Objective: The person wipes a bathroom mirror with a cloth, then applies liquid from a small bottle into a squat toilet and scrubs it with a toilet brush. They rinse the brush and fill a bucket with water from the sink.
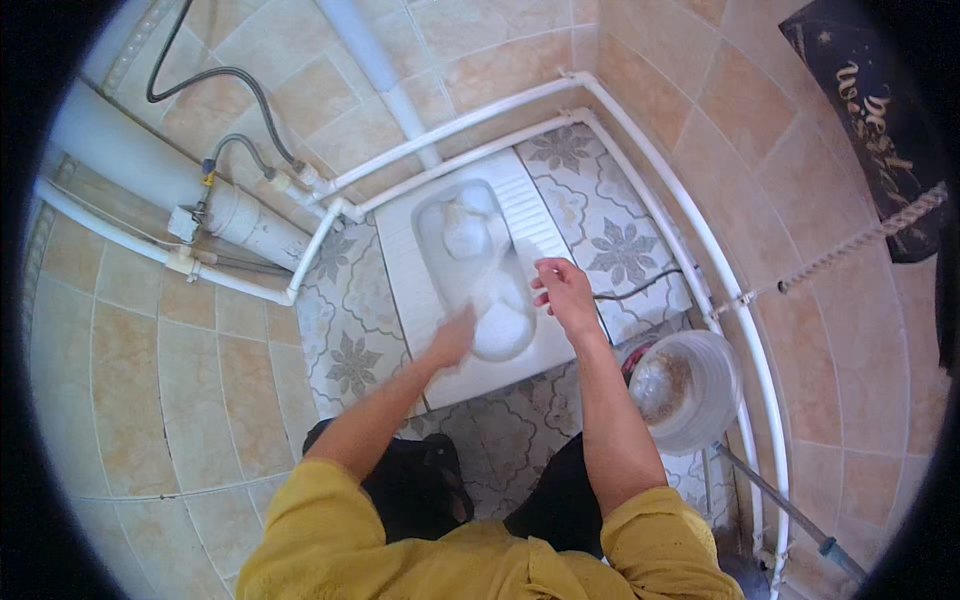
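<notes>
A white ceramic squat toilet is set in the patterned floor before me, with whitish, foam-like patches in its basin. Over the basin's near left edge is my left hand, blurred by motion; whether it holds something cannot be made out. My right hand hovers over the basin's right rim with its fingers bent. A pale, blurred patch lies just beyond the right fingertips, and I cannot tell whether it is a thing in the hand.
A translucent plastic bucket stands right of my right forearm. White pipes run along the walls. A black cable lies on the floor tiles. At left are a thick white drainpipe and a braided hose. A rod leans at lower right.
</notes>
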Demonstrator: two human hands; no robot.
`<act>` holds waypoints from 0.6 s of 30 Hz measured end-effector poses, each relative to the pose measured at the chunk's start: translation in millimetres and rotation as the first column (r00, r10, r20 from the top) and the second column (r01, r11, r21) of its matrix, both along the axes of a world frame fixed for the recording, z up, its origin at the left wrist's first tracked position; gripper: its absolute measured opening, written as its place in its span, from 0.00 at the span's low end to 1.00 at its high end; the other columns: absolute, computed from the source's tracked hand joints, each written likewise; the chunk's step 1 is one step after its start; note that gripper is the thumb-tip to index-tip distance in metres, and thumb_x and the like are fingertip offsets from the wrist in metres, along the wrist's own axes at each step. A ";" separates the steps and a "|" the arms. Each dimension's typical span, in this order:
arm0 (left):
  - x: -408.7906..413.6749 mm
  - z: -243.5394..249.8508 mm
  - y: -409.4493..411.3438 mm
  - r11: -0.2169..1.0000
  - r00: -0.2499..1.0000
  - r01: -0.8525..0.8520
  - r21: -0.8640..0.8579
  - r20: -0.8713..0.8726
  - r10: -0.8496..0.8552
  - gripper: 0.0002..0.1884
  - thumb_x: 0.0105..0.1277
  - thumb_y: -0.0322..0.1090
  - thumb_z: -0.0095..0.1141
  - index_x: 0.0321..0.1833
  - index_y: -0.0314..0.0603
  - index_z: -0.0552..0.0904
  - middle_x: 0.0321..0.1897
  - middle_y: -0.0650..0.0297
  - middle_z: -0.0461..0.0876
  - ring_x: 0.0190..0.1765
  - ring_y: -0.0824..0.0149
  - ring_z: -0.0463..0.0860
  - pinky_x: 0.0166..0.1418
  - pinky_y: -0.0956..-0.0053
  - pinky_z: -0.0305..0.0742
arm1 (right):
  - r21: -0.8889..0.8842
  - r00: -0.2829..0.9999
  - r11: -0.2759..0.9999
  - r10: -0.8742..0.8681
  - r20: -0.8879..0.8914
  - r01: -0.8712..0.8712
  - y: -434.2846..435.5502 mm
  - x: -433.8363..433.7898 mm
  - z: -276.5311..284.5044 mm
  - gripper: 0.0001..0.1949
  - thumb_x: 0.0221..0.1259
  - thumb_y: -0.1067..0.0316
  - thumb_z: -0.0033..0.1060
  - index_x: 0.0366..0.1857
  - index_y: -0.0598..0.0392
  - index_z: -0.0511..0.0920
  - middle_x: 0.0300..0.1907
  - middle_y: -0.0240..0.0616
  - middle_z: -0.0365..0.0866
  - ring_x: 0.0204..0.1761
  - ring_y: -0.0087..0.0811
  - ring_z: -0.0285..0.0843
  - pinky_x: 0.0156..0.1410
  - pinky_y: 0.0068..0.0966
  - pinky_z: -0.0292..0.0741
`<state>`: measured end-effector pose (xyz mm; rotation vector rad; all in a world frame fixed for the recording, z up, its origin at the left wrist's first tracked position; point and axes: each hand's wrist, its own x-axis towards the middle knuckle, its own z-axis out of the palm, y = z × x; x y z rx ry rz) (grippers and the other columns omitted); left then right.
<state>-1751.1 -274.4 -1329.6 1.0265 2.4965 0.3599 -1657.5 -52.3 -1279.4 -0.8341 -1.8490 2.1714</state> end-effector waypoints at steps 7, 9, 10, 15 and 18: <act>13.3 -18.2 -32.6 0.950 0.983 -0.170 -0.263 0.028 0.183 0.32 0.69 0.32 0.42 0.75 0.33 0.52 0.38 0.36 0.83 0.43 0.36 0.83 0.48 0.45 0.76 | 0.094 1.000 0.996 0.008 0.008 -0.008 -2.5 2.2 4.7 0.13 0.69 0.60 0.53 0.49 0.55 0.79 0.32 0.33 0.82 0.23 0.22 0.77 0.27 0.19 0.68; 70.9 80.6 -38.5 0.946 0.981 -0.040 -0.320 0.169 0.099 0.35 0.67 0.30 0.43 0.78 0.39 0.49 0.38 0.36 0.82 0.40 0.36 0.83 0.47 0.44 0.76 | 0.101 1.000 0.995 0.003 -0.001 -0.003 3.2 -3.9 -11.4 0.13 0.70 0.60 0.53 0.49 0.55 0.78 0.32 0.32 0.82 0.23 0.21 0.77 0.26 0.18 0.67; 80.6 94.7 -43.8 0.929 0.961 -0.016 -0.371 0.250 0.116 0.35 0.67 0.30 0.43 0.78 0.40 0.49 0.37 0.37 0.82 0.39 0.37 0.83 0.46 0.45 0.76 | 0.136 1.000 0.991 0.011 0.016 -0.013 3.8 -4.4 -14.1 0.13 0.70 0.60 0.53 0.49 0.55 0.78 0.32 0.32 0.82 0.23 0.20 0.76 0.26 0.18 0.67; -43.1 8.6 -72.9 0.901 0.994 -0.107 -0.421 -0.077 0.082 0.31 0.68 0.33 0.42 0.75 0.39 0.57 0.38 0.41 0.83 0.41 0.40 0.84 0.44 0.47 0.78 | 0.118 0.997 0.990 0.070 0.040 -0.074 -1.6 -9.1 -4.4 0.13 0.71 0.59 0.51 0.50 0.55 0.78 0.32 0.33 0.81 0.24 0.20 0.77 0.26 0.18 0.67; -93.6 12.7 -44.4 0.907 0.987 -0.125 -0.403 -0.145 0.072 0.30 0.68 0.33 0.40 0.74 0.34 0.57 0.41 0.40 0.82 0.43 0.41 0.83 0.45 0.50 0.79 | 0.137 0.998 0.989 0.058 0.004 -0.058 -1.2 -7.1 -14.0 0.13 0.71 0.59 0.51 0.49 0.56 0.78 0.32 0.33 0.81 0.24 0.21 0.77 0.26 0.19 0.67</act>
